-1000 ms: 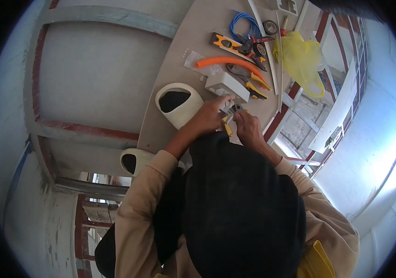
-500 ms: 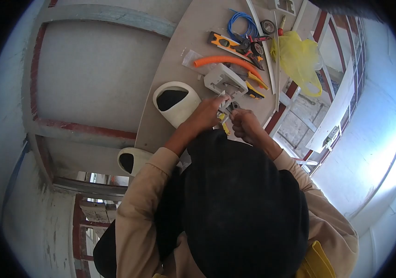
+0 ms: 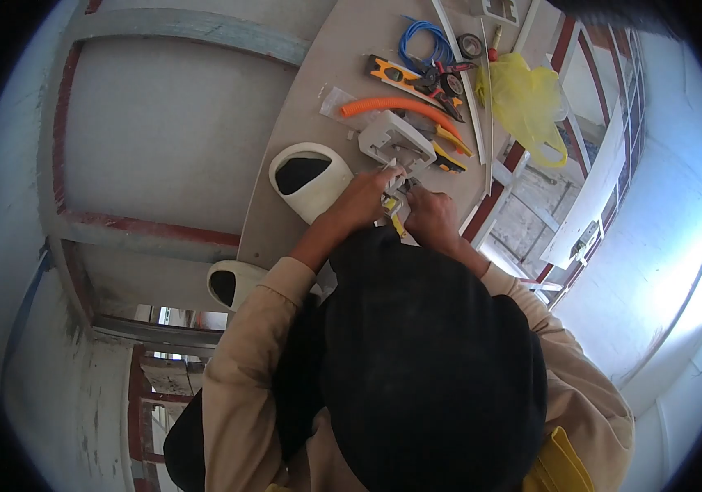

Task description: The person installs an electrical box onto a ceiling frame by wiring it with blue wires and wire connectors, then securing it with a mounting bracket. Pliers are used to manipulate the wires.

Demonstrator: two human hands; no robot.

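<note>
My left hand [image 3: 362, 199] is closed on a small white plastic piece [image 3: 394, 174], pinched between thumb and fingers. My right hand [image 3: 433, 216] is curled beside it, its fingers around a dark tool [image 3: 406, 187]; its kind is too small to make out. Both hands are close together, nearly touching. Just below them shows a yellow and pale item [image 3: 397, 221], partly hidden. A white plastic box [image 3: 384, 135] with an open frame lies just beyond my fingertips. White slip-on shoes, one [image 3: 330, 182] near my left forearm, stand on the board.
Beyond the box lie an orange corrugated tube [image 3: 367, 105], an orange spirit level [image 3: 392, 74], pliers [image 3: 429, 80], blue cable [image 3: 411, 43] and black tape [image 3: 471, 46]. A yellow plastic bag [image 3: 523, 102] and white strips [image 3: 486, 123] are at right. A black head covering [image 3: 433, 353] fills the lower middle.
My right hand has turned slightly and moved a little left, closer to my left hand, now covering more of the dark tool. My left hand keeps its pinch on the white piece.
</note>
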